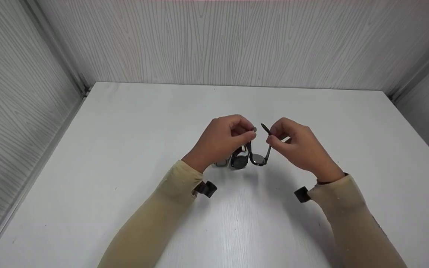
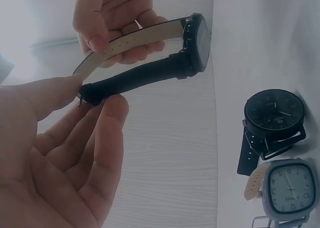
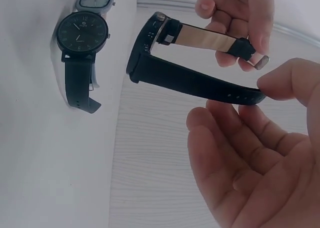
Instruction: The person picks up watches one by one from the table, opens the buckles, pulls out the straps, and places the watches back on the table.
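While the left hand is pinching the buckle end of a black watch between thumb and fingers, the right hand is pinching the tip of its holed strap, holding it above the white table. Beneath it, a dark round watch and a grey square watch are lying side by side on the table.

Both hands pinch a black watch's straps — two watches beside.

grey watch strap cut off by frame edge
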Available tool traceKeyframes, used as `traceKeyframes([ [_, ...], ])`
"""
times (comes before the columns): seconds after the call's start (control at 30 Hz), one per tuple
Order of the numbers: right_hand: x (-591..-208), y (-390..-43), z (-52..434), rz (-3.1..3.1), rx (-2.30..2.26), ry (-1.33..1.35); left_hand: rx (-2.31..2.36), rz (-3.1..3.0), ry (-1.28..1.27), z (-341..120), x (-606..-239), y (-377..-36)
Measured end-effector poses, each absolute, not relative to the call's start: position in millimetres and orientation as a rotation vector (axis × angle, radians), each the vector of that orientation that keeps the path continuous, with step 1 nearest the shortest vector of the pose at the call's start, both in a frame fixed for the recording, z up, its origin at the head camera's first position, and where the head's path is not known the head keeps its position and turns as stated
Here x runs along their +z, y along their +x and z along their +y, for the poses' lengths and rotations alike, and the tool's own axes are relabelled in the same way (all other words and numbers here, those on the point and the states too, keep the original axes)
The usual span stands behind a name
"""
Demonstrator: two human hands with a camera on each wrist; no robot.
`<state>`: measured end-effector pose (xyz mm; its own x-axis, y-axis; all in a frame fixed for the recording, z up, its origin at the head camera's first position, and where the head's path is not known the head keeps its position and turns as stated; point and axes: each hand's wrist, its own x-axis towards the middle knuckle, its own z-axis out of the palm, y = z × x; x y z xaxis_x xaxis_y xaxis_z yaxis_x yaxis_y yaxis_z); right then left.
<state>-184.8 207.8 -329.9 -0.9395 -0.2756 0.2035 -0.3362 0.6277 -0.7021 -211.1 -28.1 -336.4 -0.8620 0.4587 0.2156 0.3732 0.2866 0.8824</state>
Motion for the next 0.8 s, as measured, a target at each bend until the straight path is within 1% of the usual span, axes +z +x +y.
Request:
traceKeyframes([
  [0.4, -330.9, -184.9, 207.6, -2.738, 1.175, 0.513, 1.489, 2.539, 0.774, -28.0, -336.5, -211.9],
  [0.8, -331.9, -181.7, 205.9, -2.817, 1.073, 0.547, 1.268, 2.714, 0.914, -24.4, -341.3, -208.8],
])
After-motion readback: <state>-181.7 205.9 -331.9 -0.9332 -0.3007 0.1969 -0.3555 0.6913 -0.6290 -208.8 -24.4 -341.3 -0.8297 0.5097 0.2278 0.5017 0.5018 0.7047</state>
